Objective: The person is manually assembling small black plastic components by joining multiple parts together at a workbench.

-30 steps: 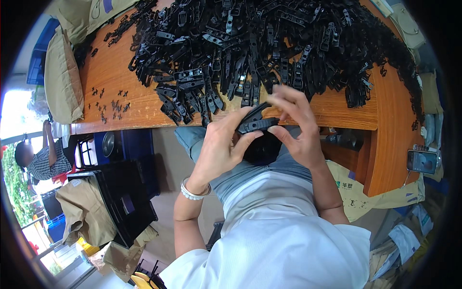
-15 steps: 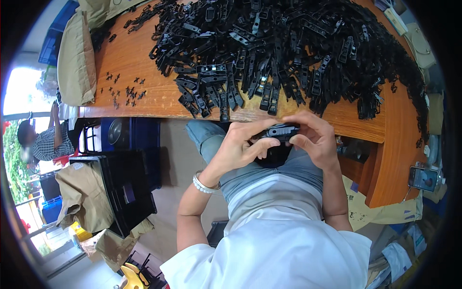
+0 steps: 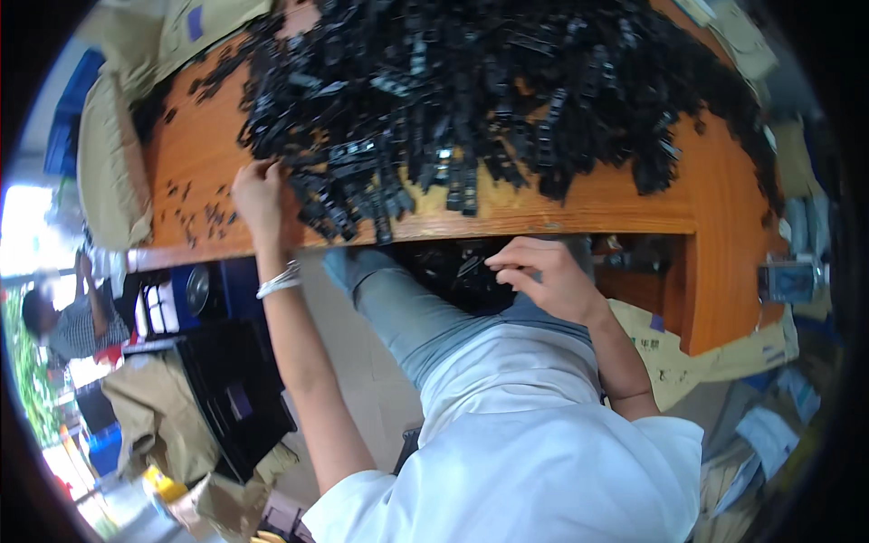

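Left of centre, beside elongated black plastic parts [image 3: 462,118] heaped across the frame's top, the left hand [image 3: 260,197] has bunched fingers; a light pinch would best spare neighbours. Near centre, the right hand [image 3: 550,279] holds its fingers narrow. Whether either grips anything, I cannot tell.

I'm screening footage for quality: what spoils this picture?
Head view: blur softens the left hand and black parts, glints dot the latter; head view: daylight blows out part of the window at left; head view: corners fall to black.
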